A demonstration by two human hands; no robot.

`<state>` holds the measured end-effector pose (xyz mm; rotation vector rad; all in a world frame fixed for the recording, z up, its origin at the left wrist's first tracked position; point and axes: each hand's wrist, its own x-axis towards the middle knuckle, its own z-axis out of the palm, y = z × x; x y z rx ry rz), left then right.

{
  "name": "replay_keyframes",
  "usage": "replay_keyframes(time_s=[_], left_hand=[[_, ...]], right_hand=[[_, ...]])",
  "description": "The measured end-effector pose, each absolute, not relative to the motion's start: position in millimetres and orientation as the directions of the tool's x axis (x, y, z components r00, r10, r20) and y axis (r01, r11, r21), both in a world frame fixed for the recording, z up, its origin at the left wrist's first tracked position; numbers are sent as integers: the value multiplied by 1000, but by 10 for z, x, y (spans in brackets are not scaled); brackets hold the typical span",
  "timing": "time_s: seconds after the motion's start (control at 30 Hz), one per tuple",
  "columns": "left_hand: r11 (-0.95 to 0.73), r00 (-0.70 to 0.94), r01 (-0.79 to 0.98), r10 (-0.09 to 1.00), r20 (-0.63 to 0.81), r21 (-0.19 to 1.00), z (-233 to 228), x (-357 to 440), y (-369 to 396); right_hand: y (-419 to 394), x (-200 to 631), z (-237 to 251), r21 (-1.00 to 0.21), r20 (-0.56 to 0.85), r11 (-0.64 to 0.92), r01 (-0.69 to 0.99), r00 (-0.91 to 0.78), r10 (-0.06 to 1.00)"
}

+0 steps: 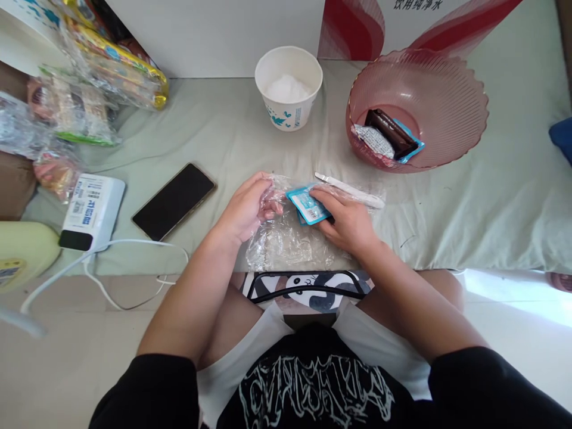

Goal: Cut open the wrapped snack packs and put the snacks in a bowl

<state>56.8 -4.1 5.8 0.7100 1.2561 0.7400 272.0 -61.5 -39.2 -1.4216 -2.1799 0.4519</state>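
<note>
My left hand is closed on the edge of a clear plastic bag that lies crumpled at the front of the cloth-covered table. My right hand grips blue-and-white packets at the mouth of the bag. Part of something dark shows under its fingers, too covered to name. A slim white-handled knife, seemingly a craft knife, lies just beyond my right hand, partly under plastic film. Farther right, a pink ribbed bowl contains a dark brown wrapped snack, a white patterned packet and a blue one.
A paper cup with white contents stands behind my hands. To the left lie a black phone, a white device with cables, bagged snacks and a yellowish bottle. A white-and-red box lines the back.
</note>
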Motion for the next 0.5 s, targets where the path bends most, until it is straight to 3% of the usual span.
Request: replay_keyframes(time_s=[0.23,0.5], left_hand=[[679,171,-184,734,-657,710,128,591,-38],[666,172,-182,746,-643,724,150,600,-34]], right_hand=[[-643,2726,-378,-532,171,391,751,-357,918],[-621,2739,-352,-466,272,464,754,-377,885]])
